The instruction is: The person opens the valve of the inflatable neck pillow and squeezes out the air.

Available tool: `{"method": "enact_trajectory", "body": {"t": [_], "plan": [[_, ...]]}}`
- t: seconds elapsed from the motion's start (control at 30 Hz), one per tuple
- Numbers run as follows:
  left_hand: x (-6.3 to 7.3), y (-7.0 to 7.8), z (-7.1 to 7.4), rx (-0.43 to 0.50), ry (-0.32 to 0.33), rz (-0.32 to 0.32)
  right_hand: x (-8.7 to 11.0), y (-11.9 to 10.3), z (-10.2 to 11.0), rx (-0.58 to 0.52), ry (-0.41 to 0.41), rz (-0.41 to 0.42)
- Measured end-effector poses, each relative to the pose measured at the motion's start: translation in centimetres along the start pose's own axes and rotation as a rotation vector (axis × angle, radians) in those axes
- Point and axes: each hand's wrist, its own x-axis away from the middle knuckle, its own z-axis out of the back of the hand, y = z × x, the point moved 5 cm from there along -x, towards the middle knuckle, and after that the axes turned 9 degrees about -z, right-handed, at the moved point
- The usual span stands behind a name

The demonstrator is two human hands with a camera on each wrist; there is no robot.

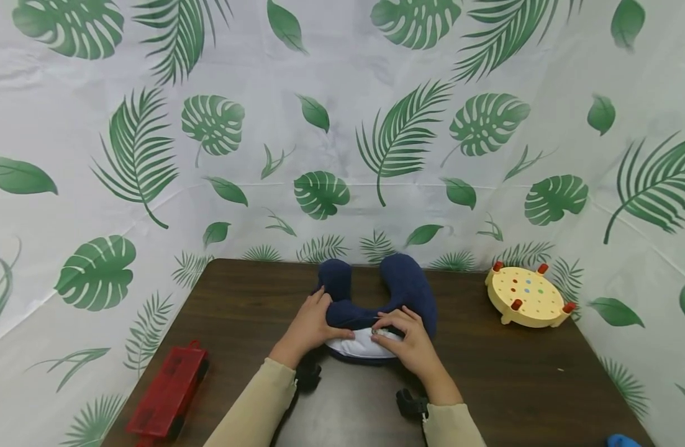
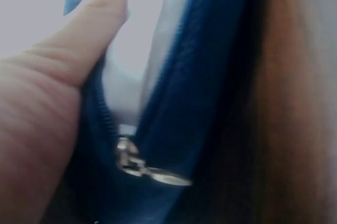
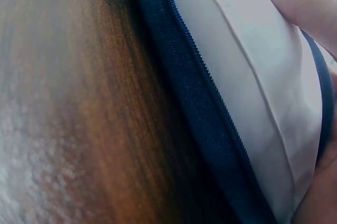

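A navy U-shaped neck pillow (image 1: 415, 292) lies on the dark wooden table, curved side toward me. Its zip is undone along the near edge, and white inner stuffing (image 1: 356, 344) shows through. My left hand (image 1: 311, 323) grips the pillow's left side, thumb laid over the white inner and fingers on the navy cover. In the left wrist view a metal zip slider (image 2: 129, 155) with its pull sits where the teeth meet, beside the thumb's base. My right hand (image 1: 406, 341) pinches at the opening's upper edge; its fingertips hide part of it.
At the left table edge lies a red see-through toy (image 1: 169, 391) with a loop on its end. A round yellow toy (image 1: 526, 295) with red pegs stands at the back right. Something blue (image 1: 621, 441) pokes into the front right corner. A leaf-patterned cloth (image 1: 342, 149) hangs behind the table.
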Motion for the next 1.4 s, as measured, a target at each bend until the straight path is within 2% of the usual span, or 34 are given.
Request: {"method": "enact_trajectory", "body": {"t": [0.13, 0.23, 0.43, 0.57, 0.7, 1.07, 1.2, 1.4], "plan": [[-0.20, 0.46, 0.33, 0.021, -0.009, -0.003, -0.05, -0.01, 0.00, 0.007, 0.003, 0.015], [-0.43, 0.59, 0.40, 0.003, -0.013, 0.012, -0.13, 0.00, 0.03, 0.005, 0.006, 0.026], [-0.43, 0.23, 0.07, -0.053, -0.039, 0.046, -0.08, 0.24, 0.01, 0.005, -0.002, 0.002], [-0.16, 0.08, 0.05, -0.028, -0.047, 0.054, -0.03, 0.13, 0.07, 0.005, -0.004, -0.004], [-0.16, 0.07, 0.08, -0.005, -0.033, 0.037, -0.05, -0.18, 0.25, -0.009, -0.001, -0.013], [-0.26, 0.15, 0.13, -0.082, -0.038, -0.014, -0.04, 0.36, 0.08, -0.017, -0.010, -0.040], [-0.34, 0.21, 0.19, -0.048, -0.046, -0.036, -0.10, 0.45, 0.05, -0.003, 0.006, -0.027], [-0.54, 0.02, 0.15, 0.010, -0.055, -0.019, -0.19, 0.25, 0.07, -0.021, 0.012, -0.009]]}}
